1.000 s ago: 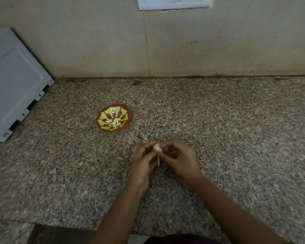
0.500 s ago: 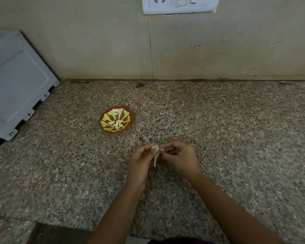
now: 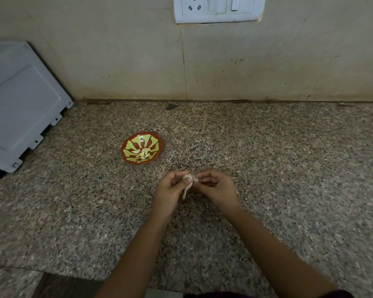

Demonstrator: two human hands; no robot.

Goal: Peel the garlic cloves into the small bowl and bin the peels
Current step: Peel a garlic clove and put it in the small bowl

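Above the speckled granite counter (image 3: 289,168), my left hand (image 3: 170,192) and my right hand (image 3: 215,188) meet, both pinching one pale garlic clove (image 3: 188,178). A thin strip of peel (image 3: 185,191) hangs down from the clove. The small red and yellow-green bowl (image 3: 128,146) sits on the counter to the upper left of my hands. Several peeled cloves (image 3: 143,153) lie in its middle. No bin is in view.
A white appliance (image 3: 19,104) stands at the left against the beige wall. A white socket and switch plate (image 3: 218,8) is on the wall above. A small dark speck (image 3: 171,106) lies by the wall. The counter's front edge runs along the lower left.
The view has tilted up a little, so the socket plate shows more. My hands keep working the clove, and the strip of peel hangs lower than a second ago.
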